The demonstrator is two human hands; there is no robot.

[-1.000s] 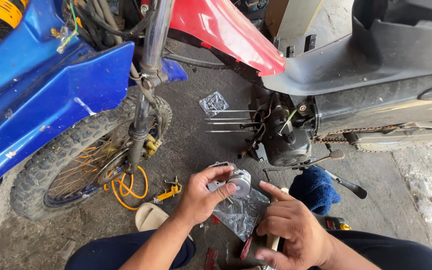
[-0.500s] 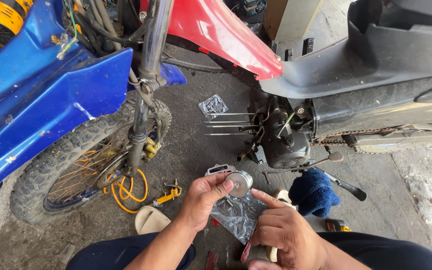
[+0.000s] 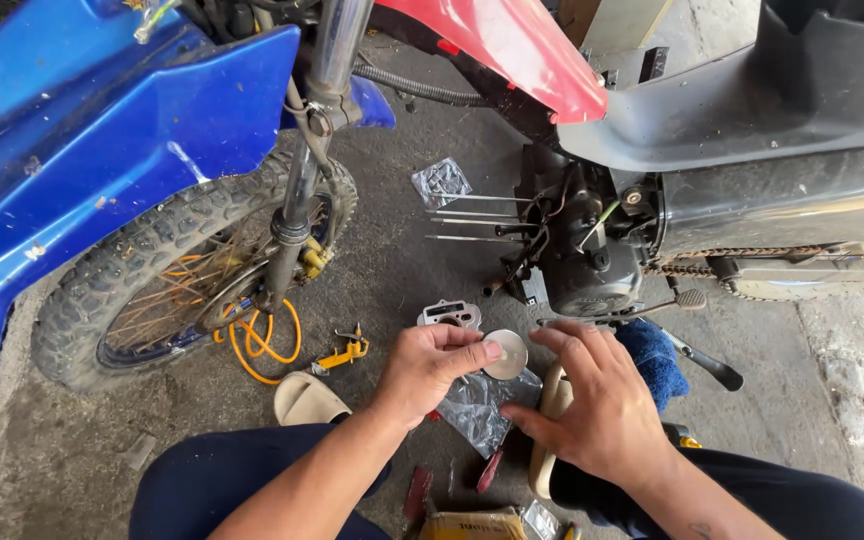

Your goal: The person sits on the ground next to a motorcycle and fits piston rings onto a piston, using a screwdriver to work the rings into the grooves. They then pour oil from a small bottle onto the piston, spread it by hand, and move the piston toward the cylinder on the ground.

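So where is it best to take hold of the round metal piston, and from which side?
Probably by its round side wall, coming from the left, as the left hand does. The piston shows its flat crown upward, which offers no edge, and the right hand crowds its right.

Stained concrete floor [image 3: 392, 200] carries a gasket [image 3: 449, 315], plastic bags [image 3: 440, 183], yellow pliers [image 3: 342, 352].

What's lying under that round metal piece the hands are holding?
Under the round metal part, pinched in the left hand, lies a crumpled clear plastic bag on the concrete floor. The right hand covers its far edge.
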